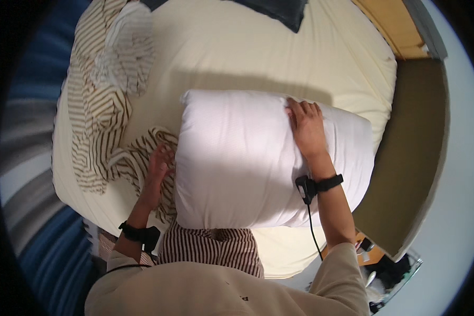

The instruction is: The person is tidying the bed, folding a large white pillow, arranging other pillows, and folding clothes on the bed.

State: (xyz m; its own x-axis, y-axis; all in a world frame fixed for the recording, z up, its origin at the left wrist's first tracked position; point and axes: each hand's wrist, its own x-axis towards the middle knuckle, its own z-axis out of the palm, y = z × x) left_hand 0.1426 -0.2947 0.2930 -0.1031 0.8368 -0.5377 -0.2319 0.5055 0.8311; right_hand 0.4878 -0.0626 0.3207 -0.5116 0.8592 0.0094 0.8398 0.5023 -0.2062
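A thick white folded duvet (231, 158) lies across the bed before me, rounded at its right end. My right hand (308, 129) rests on its top near the far edge, fingers stretched over the fabric and slightly bent. At the duvet's left side, my left hand (160, 171) touches or nearly touches its edge, with the fingers loosely bent and apart. Under and beside that hand lies a crumpled striped cloth (97, 131) in cream and brown. Each wrist wears a black strapped device, the right one (313, 187) with a cable hanging down.
The bed wears a cream fitted sheet (216, 47). A dark pillow (274, 10) shows at the far edge. A tall olive panel (405, 152) borders the right side. Blue and grey curtain folds (31, 179) hang at the left. Small items lie on a shelf (374, 255) at the lower right.
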